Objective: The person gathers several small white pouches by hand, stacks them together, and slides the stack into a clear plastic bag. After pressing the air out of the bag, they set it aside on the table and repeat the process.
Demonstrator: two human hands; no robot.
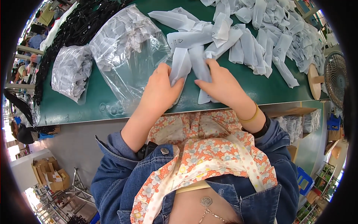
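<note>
At the near edge of the green table, my left hand (159, 89) is closed around a narrow frosted plastic pouch (181, 61), thumb on its near side. Close by, my right hand (225, 86) grips a second frosted pouch (200, 61) between thumb and fingers. The two pouches stand side by side, almost touching. Behind them lie more loose frosted pouches (190, 38), some with small dark printed marks; what they contain cannot be made out. Left of my left hand, a large clear plastic bag (125, 41) holds many such pouches, its open end toward me.
A smaller filled clear bag (72, 72) lies left, beside a heap of black cord-like items (84, 22). Loose pouches (276, 24) pile up at the far right. A fan (335, 79) and a round wooden piece (314, 81) stand at the right edge. Boxes (52, 173) sit lower left.
</note>
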